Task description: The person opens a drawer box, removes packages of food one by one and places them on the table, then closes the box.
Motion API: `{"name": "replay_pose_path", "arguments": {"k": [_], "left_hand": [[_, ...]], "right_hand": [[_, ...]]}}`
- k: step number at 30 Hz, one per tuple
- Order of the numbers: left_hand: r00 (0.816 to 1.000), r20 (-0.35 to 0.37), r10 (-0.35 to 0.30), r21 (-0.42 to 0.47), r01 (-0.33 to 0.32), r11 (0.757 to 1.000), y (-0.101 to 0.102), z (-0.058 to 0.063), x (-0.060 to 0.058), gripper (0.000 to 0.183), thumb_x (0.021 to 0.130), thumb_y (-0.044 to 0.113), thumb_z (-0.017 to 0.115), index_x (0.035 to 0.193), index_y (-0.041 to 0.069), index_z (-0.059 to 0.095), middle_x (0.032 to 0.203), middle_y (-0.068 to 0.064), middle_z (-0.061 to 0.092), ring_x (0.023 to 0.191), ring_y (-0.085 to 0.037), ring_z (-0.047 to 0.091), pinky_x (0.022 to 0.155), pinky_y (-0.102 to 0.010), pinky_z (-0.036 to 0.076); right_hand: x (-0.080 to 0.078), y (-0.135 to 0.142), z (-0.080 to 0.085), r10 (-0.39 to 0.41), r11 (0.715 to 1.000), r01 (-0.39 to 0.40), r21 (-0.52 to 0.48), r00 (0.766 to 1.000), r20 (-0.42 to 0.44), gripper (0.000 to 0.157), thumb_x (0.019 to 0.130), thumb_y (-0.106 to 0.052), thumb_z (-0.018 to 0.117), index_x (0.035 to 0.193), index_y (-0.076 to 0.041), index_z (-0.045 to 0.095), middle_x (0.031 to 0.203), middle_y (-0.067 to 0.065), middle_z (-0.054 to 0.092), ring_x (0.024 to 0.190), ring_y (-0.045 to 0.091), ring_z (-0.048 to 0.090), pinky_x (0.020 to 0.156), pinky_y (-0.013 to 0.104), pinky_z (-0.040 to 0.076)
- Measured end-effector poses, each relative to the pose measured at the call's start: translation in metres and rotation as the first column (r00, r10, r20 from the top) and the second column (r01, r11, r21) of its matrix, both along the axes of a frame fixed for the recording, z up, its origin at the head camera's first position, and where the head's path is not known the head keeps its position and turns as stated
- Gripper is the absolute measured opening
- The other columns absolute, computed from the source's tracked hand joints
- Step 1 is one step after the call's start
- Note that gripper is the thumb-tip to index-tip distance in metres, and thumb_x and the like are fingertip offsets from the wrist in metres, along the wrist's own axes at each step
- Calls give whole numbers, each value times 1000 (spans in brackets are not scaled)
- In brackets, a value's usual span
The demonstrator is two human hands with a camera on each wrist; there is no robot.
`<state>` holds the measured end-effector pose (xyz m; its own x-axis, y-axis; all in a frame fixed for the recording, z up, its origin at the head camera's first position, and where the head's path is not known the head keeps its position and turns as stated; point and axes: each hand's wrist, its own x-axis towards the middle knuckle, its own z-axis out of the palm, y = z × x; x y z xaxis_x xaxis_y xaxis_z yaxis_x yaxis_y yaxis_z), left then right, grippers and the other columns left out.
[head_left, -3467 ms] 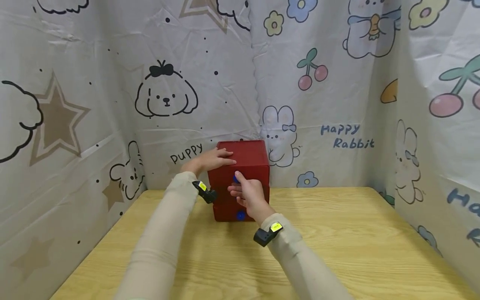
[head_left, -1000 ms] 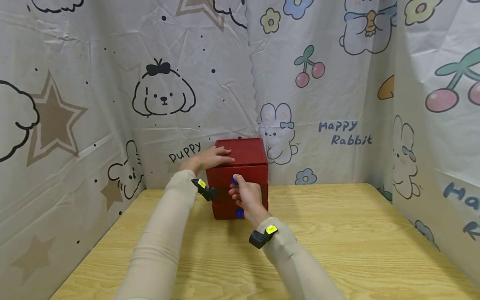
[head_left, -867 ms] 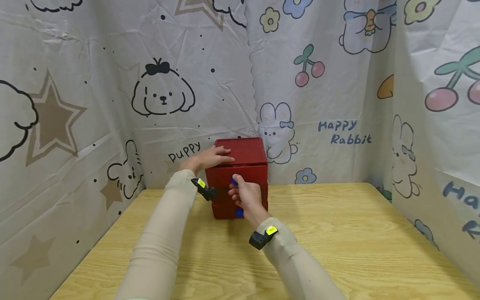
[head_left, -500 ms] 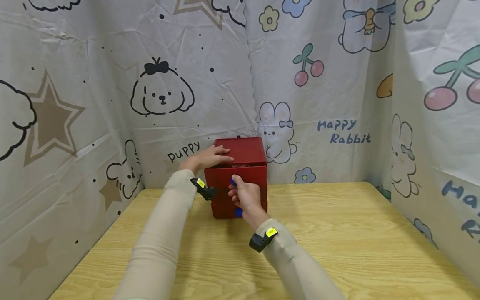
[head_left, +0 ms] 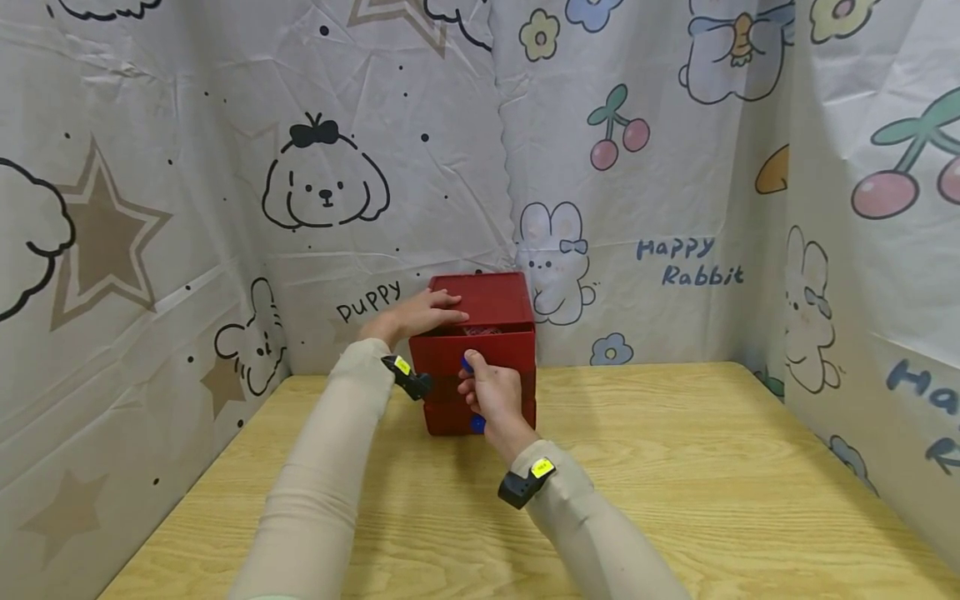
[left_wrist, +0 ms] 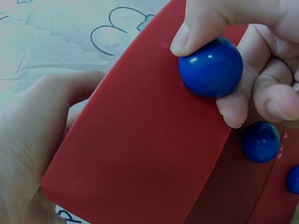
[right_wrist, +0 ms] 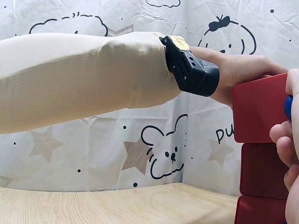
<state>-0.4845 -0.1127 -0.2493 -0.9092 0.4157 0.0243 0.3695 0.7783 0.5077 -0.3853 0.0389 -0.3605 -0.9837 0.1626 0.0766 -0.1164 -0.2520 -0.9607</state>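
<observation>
A small red drawer cabinet (head_left: 491,296) stands on the table, with three drawers stacked one above another. My left hand (head_left: 420,318) rests on its top near the left front edge, fingers stretched over it. With thumb and curled fingers, my right hand (head_left: 498,396) pinches the blue round knob (left_wrist: 210,67) of the top drawer (left_wrist: 135,135). That drawer sticks out a little past the ones below, and something pale and patterned (head_left: 482,331) shows in the gap behind its front. Below it are the middle knob (left_wrist: 261,142) and the bottom knob (head_left: 477,424), also blue.
The light wood table (head_left: 660,483) spreads out around the cabinet. Printed cloth (head_left: 442,192) hangs behind it and along both sides, close to the cabinet's back. Each wrist carries a black strap-on camera (head_left: 525,483).
The right hand's fingers, earlier loose at the top knob, have closed on it and drawn the top drawer slightly out toward me. My left hand has stayed on the cabinet's top.
</observation>
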Motion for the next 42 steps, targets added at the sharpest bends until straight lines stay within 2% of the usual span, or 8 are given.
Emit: {"name": "replay_pose_path", "arguments": {"k": [14, 20, 27, 37, 42], "left_hand": [[999, 5, 31, 23, -31, 999, -6, -2, 3, 74, 99, 54, 56, 162, 17, 40, 172, -6, 17, 157, -30, 1, 122, -59, 9], [1000, -3, 8, 32, -8, 999, -9, 0, 7, 73, 100, 51, 56, 161, 15, 39, 171, -8, 17, 157, -31, 1, 122, -57, 7], [1000, 10, 3, 47, -4, 999, -4, -3, 2, 74, 100, 54, 55, 162, 18, 40, 172, -4, 16, 157, -28, -1, 122, -58, 6], [1000, 28, -6, 65, 4, 998, -2, -4, -2, 75, 98, 55, 57, 162, 19, 40, 172, -3, 16, 158, -27, -2, 122, -58, 6], [1000, 17, -6, 62, 5, 998, -2, -3, 0, 75, 98, 55, 56, 162, 18, 40, 172, -6, 17, 157, -29, -1, 122, -59, 6]], "right_hand": [[5, -7, -4, 6, 1000, -6, -10, 1000, -26, 52, 98, -47, 70, 84, 3, 75, 65, 4, 65, 53, 9, 53, 53, 20, 48], [5, -12, -4, -7, 1000, 6, -28, 999, -42, 53, 97, -45, 72, 83, 7, 75, 62, 4, 63, 50, 9, 51, 51, 19, 46], [8, -6, -4, -48, 999, 48, 0, 997, -54, 53, 97, -44, 72, 80, 6, 75, 60, 4, 62, 49, 10, 51, 49, 21, 44], [9, -4, -5, -50, 999, 50, -3, 997, -57, 54, 97, -43, 72, 80, 8, 74, 60, 4, 61, 51, 10, 50, 50, 21, 42], [11, -5, -4, -54, 998, 54, 8, 996, -66, 54, 97, -43, 72, 79, 8, 73, 60, 4, 61, 50, 11, 49, 50, 22, 41]]}}
